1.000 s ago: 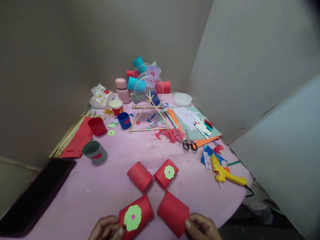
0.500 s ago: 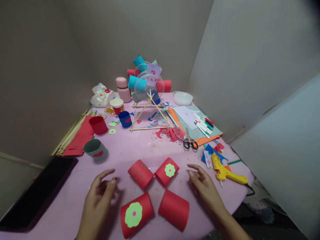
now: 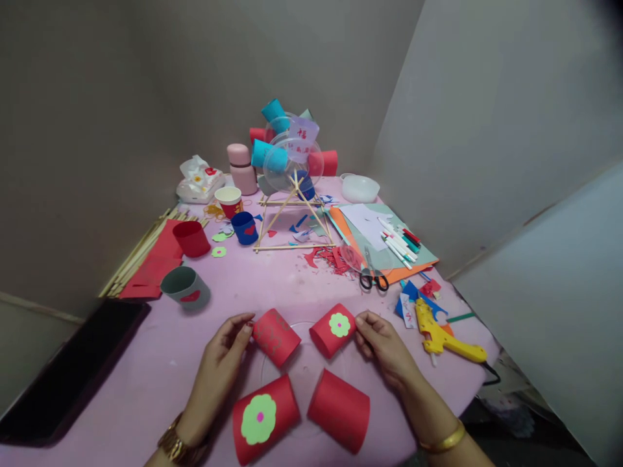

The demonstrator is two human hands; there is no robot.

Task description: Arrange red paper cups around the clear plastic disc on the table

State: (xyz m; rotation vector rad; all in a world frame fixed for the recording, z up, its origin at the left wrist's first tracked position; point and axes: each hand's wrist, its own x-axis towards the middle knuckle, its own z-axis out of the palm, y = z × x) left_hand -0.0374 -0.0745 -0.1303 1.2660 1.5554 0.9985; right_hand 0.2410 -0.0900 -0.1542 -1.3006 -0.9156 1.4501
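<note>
Four red paper tubes lie in a cross on a clear plastic disc (image 3: pixel 305 368). My left hand (image 3: pixel 226 353) pinches the outer rim of the upper-left red paper tube (image 3: pixel 277 337), which bears brownish markings. On the other side, my right hand (image 3: pixel 384 344) grips the outer edge of the upper-right red paper tube with a green flower (image 3: pixel 333 331). Nearer me are a larger flowered tube (image 3: pixel 287 402) at left and a plain red tube (image 3: pixel 339 410) at right, both untouched.
Behind stands a stick-framed wheel (image 3: pixel 294 188) with coloured paper cups. To the right are a yellow glue gun (image 3: pixel 445 337), black-handled scissors (image 3: pixel 374 280) and markers (image 3: pixel 399 246). At left are a grey paper cup (image 3: pixel 182 288), a red cup (image 3: pixel 192 240) and a black tablet-like slab (image 3: pixel 73 370).
Both hands have moved inward from the sides and closed on the two upper tubes. The upper-right tube has shifted slightly to the right, away from its neighbour.
</note>
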